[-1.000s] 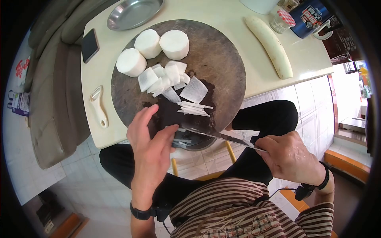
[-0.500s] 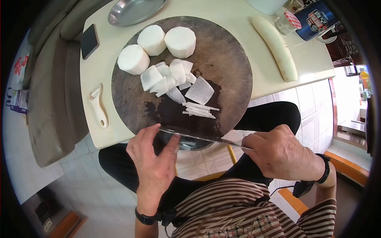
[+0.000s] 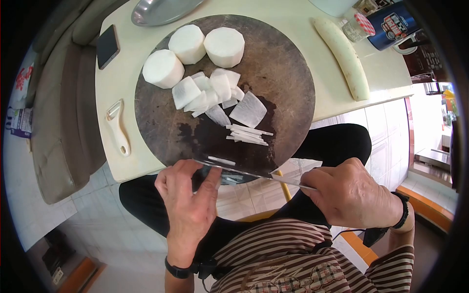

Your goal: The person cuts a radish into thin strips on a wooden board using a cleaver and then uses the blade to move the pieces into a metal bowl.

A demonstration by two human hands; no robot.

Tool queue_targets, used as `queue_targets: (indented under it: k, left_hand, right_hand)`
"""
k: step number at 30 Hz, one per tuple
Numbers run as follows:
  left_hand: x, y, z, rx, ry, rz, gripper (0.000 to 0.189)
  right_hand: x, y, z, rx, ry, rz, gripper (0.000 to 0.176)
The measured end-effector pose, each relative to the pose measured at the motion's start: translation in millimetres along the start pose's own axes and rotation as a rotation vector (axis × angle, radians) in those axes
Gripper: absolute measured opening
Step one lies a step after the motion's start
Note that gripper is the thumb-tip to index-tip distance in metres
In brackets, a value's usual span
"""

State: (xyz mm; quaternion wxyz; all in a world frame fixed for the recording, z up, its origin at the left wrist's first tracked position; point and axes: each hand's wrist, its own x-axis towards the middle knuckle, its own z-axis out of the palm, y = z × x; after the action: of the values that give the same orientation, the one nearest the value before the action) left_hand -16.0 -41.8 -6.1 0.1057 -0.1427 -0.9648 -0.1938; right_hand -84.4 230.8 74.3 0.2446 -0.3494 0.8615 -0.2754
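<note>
My right hand (image 3: 339, 193) is wrapped round the handle of a knife (image 3: 259, 176), whose blade reaches left across the near edge of the round cutting board (image 3: 293, 93). My left hand (image 3: 190, 195) is at the blade's far end, thumb and fingers bent; what is between them is mostly hidden behind the blade. One thin white strip (image 3: 221, 160) lies just beyond the blade. Farther up the board are a small pile of white strips (image 3: 248, 135), overlapping white slices (image 3: 207, 93) and thick peeled white chunks (image 3: 224, 47).
A peeler (image 3: 117, 128) and a phone (image 3: 107, 47) lie on the table's left side. A metal dish (image 3: 163, 10) is at the back. On the right are a long pale radish (image 3: 343, 58), a glass jar (image 3: 358, 28) and a blue canister (image 3: 393, 25).
A thin white strip now shows on the board beyond the blade. My left fingers and the knife have shifted slightly toward me. The camera view has shifted a little.
</note>
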Motion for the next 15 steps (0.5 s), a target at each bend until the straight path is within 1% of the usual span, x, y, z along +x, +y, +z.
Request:
queue_targets:
  k: [12,14,15]
  left_hand:
    - [-2.2,-1.8,1.9,-0.019,0.021,0.004,0.036]
    - [-1.6,0.0,-0.1,-0.038,-0.002,-0.029,0.026]
    - [-1.5,0.3,0.3,-0.038,-0.003,-0.031,0.026]
  right_hand:
    - [1.4,-2.3,-1.1,-0.112,-0.049,-0.013,0.018]
    - [2.0,-1.1,-0.5,-0.133,-0.05,-0.024,0.019]
    - [2.3,-0.5,-0.5,-0.126,-0.043,-0.031,0.02]
